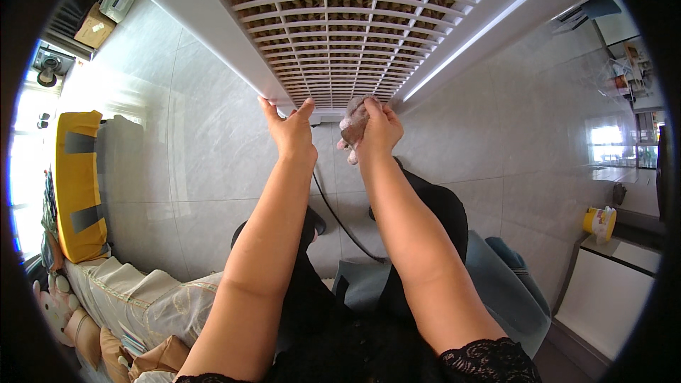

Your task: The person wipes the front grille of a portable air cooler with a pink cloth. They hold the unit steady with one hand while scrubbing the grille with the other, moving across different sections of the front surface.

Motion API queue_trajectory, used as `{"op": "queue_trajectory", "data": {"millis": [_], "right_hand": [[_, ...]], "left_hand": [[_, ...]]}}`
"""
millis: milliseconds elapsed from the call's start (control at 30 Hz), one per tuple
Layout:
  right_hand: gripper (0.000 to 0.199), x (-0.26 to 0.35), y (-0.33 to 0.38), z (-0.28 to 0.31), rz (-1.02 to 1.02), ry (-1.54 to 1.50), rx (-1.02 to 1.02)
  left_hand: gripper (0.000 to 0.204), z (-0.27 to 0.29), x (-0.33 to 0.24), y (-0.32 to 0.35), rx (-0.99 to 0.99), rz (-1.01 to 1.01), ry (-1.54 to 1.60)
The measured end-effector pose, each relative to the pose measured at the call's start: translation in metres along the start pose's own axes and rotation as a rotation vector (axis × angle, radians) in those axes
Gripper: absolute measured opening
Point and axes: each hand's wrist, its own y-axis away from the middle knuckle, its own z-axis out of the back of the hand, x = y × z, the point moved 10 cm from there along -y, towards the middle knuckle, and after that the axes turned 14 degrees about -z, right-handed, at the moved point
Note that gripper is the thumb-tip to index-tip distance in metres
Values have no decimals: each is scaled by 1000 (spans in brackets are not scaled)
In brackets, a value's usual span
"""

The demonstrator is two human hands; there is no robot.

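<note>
A tall white appliance that looks like an air cooler (418,78) stands in front of me, with a slatted white grille (326,25) over a brown honeycomb pad. My left hand (292,131) is at its lower left corner, thumb and fingers apart on either side of the frame edge, gripping it. In my right hand (383,128) is a bunched grey cloth (357,117), pinched between thumb and fingers at the bottom of the grille. Part of the cloth hangs below the fingers. The fingertips behind the cloth are hidden.
A black cord (337,220) runs over the grey tiled floor (198,120) between my legs. To the left are a yellow padded piece (78,184) and a sofa with a pale cover (149,298). A yellow tub (600,223) sits on a white cabinet (603,298) at right.
</note>
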Motion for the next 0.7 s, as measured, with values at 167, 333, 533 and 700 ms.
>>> {"op": "queue_trajectory", "data": {"millis": [167, 333, 533, 700], "right_hand": [[18, 6, 17, -15, -131, 120, 81], [17, 15, 3, 0, -10, 64, -24], [16, -5, 10, -23, -186, 131, 131], [12, 5, -5, 7, 19, -170, -39]], "left_hand": [[107, 6, -2, -3, -28, 1, -18], [92, 5, -16, -7, -77, -76, -73], [89, 10, -16, -16, -43, -138, -81], [78, 13, -13, -22, -40, -86, -106]]}}
